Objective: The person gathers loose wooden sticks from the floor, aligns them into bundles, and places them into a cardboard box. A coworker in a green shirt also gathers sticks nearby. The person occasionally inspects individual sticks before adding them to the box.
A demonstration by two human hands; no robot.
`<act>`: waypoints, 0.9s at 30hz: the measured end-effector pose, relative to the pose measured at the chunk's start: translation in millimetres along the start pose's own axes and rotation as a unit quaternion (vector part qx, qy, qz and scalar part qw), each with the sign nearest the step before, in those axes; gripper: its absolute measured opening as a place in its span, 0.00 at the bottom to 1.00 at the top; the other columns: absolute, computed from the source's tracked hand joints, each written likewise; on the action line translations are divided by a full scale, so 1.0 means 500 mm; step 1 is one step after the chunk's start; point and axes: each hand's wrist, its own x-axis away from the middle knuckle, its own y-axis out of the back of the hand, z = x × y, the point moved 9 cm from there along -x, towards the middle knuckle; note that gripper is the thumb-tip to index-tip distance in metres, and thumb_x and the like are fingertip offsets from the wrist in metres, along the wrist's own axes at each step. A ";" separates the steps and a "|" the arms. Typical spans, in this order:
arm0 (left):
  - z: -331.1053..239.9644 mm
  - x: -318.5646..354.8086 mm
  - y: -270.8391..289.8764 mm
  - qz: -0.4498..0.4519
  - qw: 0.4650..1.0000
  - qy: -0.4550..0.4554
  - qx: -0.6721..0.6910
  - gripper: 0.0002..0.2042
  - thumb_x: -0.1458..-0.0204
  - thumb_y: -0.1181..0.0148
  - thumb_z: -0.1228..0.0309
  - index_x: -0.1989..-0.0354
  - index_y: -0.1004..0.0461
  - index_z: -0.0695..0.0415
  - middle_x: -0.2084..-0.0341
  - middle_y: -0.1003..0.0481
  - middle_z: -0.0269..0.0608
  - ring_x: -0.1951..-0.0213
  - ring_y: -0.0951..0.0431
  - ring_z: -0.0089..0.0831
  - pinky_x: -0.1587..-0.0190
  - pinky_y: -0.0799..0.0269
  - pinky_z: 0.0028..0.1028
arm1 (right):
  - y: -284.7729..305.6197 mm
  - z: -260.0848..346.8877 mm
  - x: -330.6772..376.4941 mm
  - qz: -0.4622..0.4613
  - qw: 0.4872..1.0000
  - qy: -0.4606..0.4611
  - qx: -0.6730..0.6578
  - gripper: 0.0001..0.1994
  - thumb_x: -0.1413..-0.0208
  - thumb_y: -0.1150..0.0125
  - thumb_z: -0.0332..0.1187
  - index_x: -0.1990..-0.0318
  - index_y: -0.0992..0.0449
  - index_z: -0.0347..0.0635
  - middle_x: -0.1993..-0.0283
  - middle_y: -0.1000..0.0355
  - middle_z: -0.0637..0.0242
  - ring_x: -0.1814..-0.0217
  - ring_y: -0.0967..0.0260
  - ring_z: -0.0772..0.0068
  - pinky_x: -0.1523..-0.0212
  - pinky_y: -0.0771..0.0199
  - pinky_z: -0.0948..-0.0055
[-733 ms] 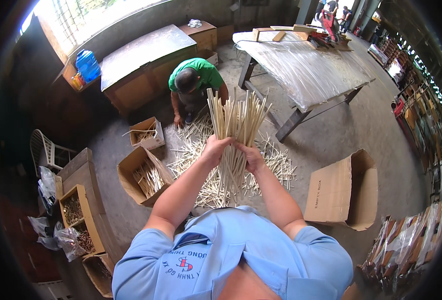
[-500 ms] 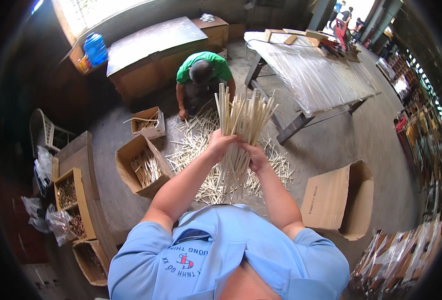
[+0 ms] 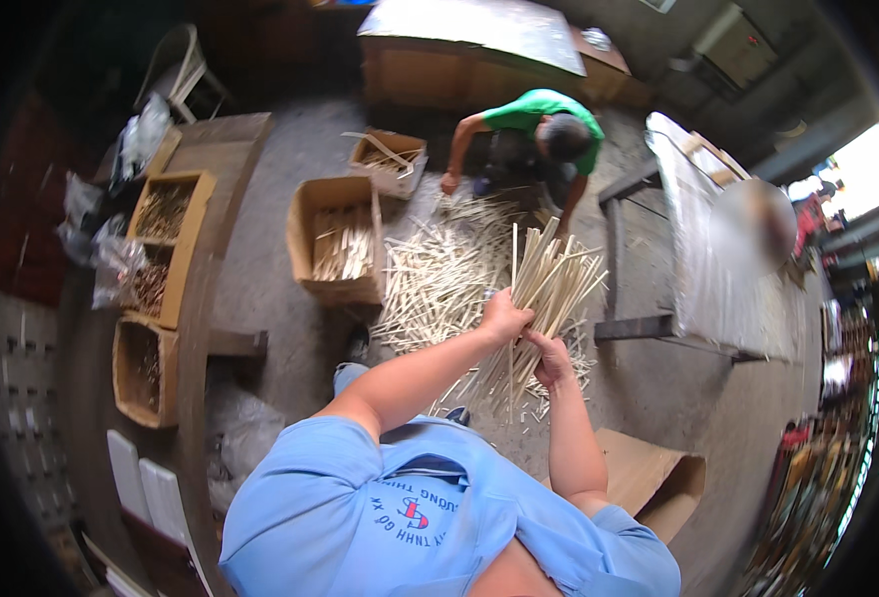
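Note:
A thick bundle of thin pale wooden sticks [image 3: 562,271] is gripped between my two hands, its upper ends fanned out. My left hand [image 3: 506,316] closes round the bundle from the left, and my right hand [image 3: 552,360] clasps it from the right, a little lower. Below and to the left, a wide pile of loose sticks [image 3: 444,274] covers the floor. Beside that pile stands a cardboard box [image 3: 306,269] with more sticks in it. Some of the pile is hidden behind the bundle and my arms.
A co-worker in a green shirt [image 3: 539,104] crouches beyond the pile. Behind the larger box is a small carton [image 3: 403,183]. At right stands a plastic-covered table [image 3: 693,214]; a cardboard box [image 3: 649,476] lies near my right arm. Trays sit on a wooden bench [image 3: 235,149] at left.
My view has turned left, so the boxes, pile and co-worker sit farther right in the picture. Both hands keep hold of the bundle. The co-worker's head and arms have shifted.

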 end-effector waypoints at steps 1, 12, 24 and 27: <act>0.023 -0.007 0.025 -0.008 0.998 0.046 0.037 0.19 0.58 0.39 0.77 0.54 0.28 0.65 0.65 0.22 0.46 0.66 0.21 0.32 0.62 0.24 0.29 | -0.010 -0.013 -0.023 -0.009 0.999 -0.022 0.022 0.22 0.48 0.35 0.30 0.45 0.31 0.37 0.54 0.26 0.63 0.56 0.25 0.65 0.57 0.21 0.64; 0.186 -0.226 0.700 -0.188 0.934 0.104 0.284 0.13 0.50 0.39 0.78 0.55 0.26 0.66 0.63 0.22 0.45 0.62 0.20 0.31 0.59 0.23 0.29 | -0.538 -0.228 -0.516 0.089 0.963 -0.159 0.199 0.25 0.48 0.36 0.30 0.42 0.35 0.36 0.49 0.29 0.61 0.48 0.30 0.68 0.47 0.30 0.68; 0.556 -0.465 1.144 -0.270 0.923 0.241 0.132 0.14 0.58 0.38 0.78 0.61 0.23 0.68 0.69 0.20 0.47 0.69 0.19 0.33 0.67 0.25 0.29 | -0.671 -0.664 -0.981 0.051 0.925 -0.305 0.220 0.15 0.45 0.42 0.27 0.50 0.29 0.38 0.59 0.25 0.60 0.60 0.25 0.67 0.61 0.20 0.64; 0.612 -0.536 1.193 -0.278 0.928 0.229 0.098 0.15 0.60 0.37 0.77 0.60 0.23 0.68 0.67 0.20 0.50 0.66 0.18 0.36 0.64 0.24 0.31 | -0.672 -0.723 -1.056 0.032 0.929 -0.332 0.160 0.15 0.46 0.42 0.28 0.50 0.30 0.38 0.60 0.25 0.59 0.61 0.25 0.66 0.61 0.22 0.63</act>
